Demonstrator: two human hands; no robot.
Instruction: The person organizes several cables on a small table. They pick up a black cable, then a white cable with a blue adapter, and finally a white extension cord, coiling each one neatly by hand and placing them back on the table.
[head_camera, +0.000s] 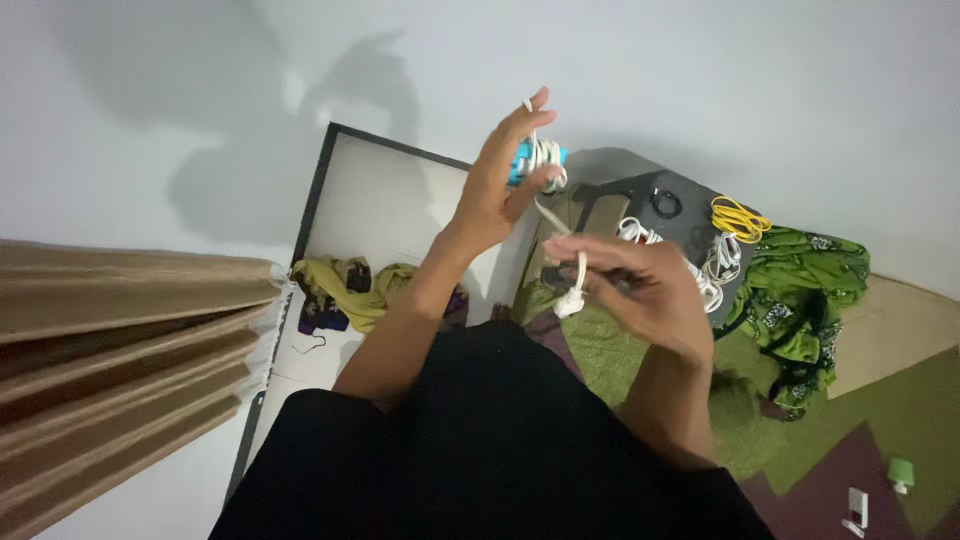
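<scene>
My left hand (505, 180) is raised with its fingers around a coil of white cable wound on a small blue object (537, 158). A length of the white cable (548, 217) runs down to my right hand (640, 285), which pinches the cable end with its white plug (572, 300) hanging below the fingers. Both forearms rise from my lap, which is covered in black cloth (490, 440).
A dark tray (690, 215) holds more white cable coils (715, 265), a black loop (666, 203) and a yellow cable bundle (738, 218). Green patterned cloth (800, 290) lies beside it. Yellow cloth (350, 285) sits in a doorway, and a tan curtain (120, 340) hangs left.
</scene>
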